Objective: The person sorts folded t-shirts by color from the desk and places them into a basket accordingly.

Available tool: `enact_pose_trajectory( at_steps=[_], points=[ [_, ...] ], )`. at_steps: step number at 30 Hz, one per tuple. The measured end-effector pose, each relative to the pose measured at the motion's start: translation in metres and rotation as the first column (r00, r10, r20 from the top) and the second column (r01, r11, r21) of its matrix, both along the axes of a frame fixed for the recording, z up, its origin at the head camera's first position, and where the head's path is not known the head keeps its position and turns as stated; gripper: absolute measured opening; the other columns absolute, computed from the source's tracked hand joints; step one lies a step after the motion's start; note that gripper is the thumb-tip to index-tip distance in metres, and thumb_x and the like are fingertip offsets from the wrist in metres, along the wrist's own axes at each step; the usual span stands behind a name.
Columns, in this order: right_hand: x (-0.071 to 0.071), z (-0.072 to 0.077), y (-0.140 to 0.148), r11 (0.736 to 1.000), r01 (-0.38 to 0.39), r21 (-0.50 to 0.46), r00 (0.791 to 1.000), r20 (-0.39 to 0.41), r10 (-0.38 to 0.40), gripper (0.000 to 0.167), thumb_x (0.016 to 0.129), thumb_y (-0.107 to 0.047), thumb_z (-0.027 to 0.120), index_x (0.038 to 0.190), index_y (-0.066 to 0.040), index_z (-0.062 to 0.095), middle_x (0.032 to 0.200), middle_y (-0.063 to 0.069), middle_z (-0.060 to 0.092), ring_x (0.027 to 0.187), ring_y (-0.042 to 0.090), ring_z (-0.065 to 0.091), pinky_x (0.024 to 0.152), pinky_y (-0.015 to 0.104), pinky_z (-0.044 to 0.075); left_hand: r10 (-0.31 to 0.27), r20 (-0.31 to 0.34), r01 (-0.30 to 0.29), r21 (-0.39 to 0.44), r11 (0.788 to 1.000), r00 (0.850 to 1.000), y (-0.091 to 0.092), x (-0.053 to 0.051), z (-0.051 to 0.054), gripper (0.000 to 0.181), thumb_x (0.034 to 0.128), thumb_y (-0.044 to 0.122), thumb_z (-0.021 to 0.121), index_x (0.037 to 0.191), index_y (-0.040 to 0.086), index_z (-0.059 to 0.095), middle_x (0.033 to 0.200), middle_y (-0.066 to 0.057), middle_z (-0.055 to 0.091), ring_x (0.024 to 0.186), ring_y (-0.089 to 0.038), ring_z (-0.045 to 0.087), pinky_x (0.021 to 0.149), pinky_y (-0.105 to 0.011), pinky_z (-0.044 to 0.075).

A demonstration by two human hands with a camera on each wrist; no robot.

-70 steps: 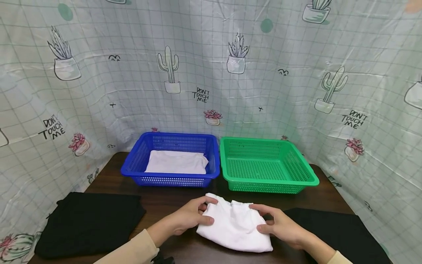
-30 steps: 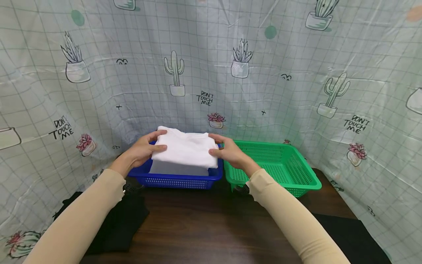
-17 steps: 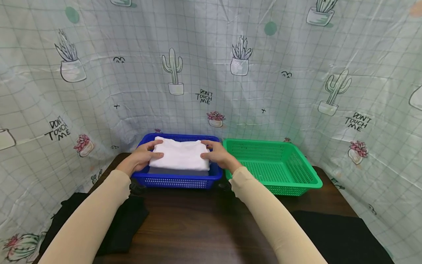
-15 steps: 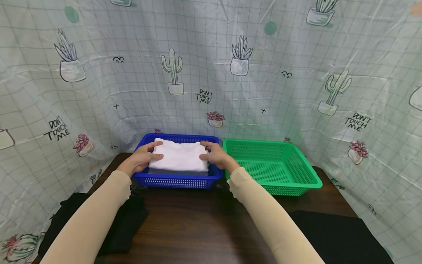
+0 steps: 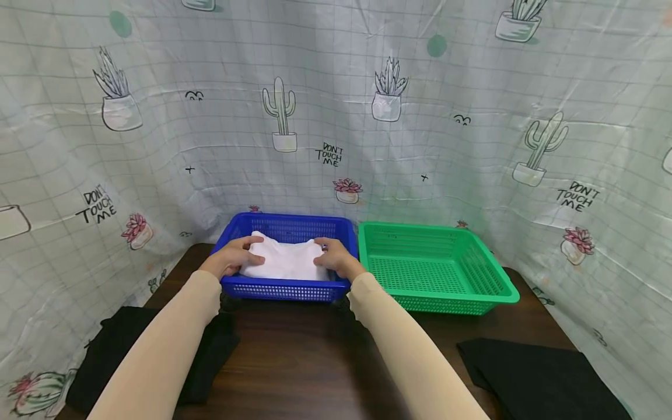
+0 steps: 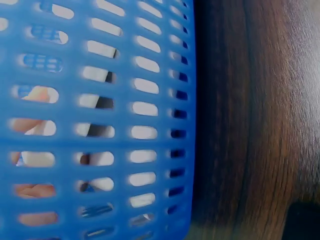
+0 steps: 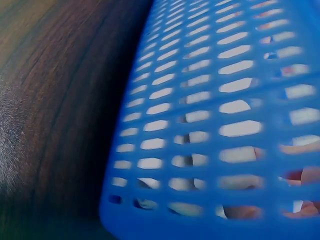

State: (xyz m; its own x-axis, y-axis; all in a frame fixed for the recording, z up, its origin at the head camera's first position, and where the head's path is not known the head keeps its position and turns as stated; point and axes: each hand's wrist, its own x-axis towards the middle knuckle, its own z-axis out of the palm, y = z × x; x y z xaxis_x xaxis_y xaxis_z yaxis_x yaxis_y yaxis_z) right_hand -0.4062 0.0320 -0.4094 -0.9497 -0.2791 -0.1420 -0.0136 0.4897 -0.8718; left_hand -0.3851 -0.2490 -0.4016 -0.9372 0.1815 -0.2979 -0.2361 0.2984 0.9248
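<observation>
In the head view a folded white cloth lies low inside the blue basket. My left hand pinches its left edge, thumb in front and fingers behind. On the opposite edge my right hand holds the cloth in the same way. Both wrist views look at the basket's slotted wall, and parts of fingers and white cloth show through the slots of the wall. The other white cloth is hidden beneath.
A green basket stands right of the blue one on the dark wooden table. Folded black cloth lies at the left, partly under my left sleeve, and another black cloth lies at the right. A patterned curtain hangs behind.
The white cloth was held over the table, then carried forward above the blue basket. Both hands have lowered it into that basket, over the cloth lying there.
</observation>
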Motion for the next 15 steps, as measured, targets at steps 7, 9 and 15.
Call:
enact_pose_trajectory(
  at_steps=[7,9,15],
  points=[
    [-0.004,-0.011,-0.006,0.979,0.020,0.202,0.998,-0.063,-0.008,0.061,0.097,-0.006,0.073,0.155,-0.012,0.056,0.158,0.026,0.048,0.147,0.040,0.044,0.117,0.054,0.043,-0.023,0.028,0.029,-0.251,0.968,0.999,-0.002,-0.010,-0.011,0.079,0.1000,0.005,0.073,0.167,0.008,0.031,0.173,-0.030,0.010,0.135,-0.040,0.041,0.107,-0.044,0.046],
    [-0.005,-0.011,-0.005,0.966,-0.013,0.259,0.998,-0.054,0.028,0.062,0.099,-0.012,0.074,0.157,-0.013,0.054,0.163,0.025,0.042,0.154,0.042,0.032,0.122,0.058,0.036,-0.037,0.032,0.046,-0.313,0.949,0.999,-0.003,-0.014,-0.013,0.079,0.0992,0.009,0.075,0.166,0.009,0.032,0.173,-0.030,0.012,0.123,-0.037,0.041,0.090,-0.038,0.045],
    [-0.006,-0.012,-0.005,0.901,-0.098,0.423,0.995,0.015,0.101,0.068,0.100,-0.030,0.073,0.162,-0.019,0.047,0.170,0.029,0.024,0.159,0.047,0.018,0.123,0.064,0.028,-0.086,0.029,0.091,-0.417,0.904,0.996,-0.004,-0.020,-0.020,0.080,0.0989,0.015,0.076,0.166,0.007,0.032,0.172,-0.032,0.013,0.144,-0.044,0.031,0.117,-0.055,0.038]
  ],
)
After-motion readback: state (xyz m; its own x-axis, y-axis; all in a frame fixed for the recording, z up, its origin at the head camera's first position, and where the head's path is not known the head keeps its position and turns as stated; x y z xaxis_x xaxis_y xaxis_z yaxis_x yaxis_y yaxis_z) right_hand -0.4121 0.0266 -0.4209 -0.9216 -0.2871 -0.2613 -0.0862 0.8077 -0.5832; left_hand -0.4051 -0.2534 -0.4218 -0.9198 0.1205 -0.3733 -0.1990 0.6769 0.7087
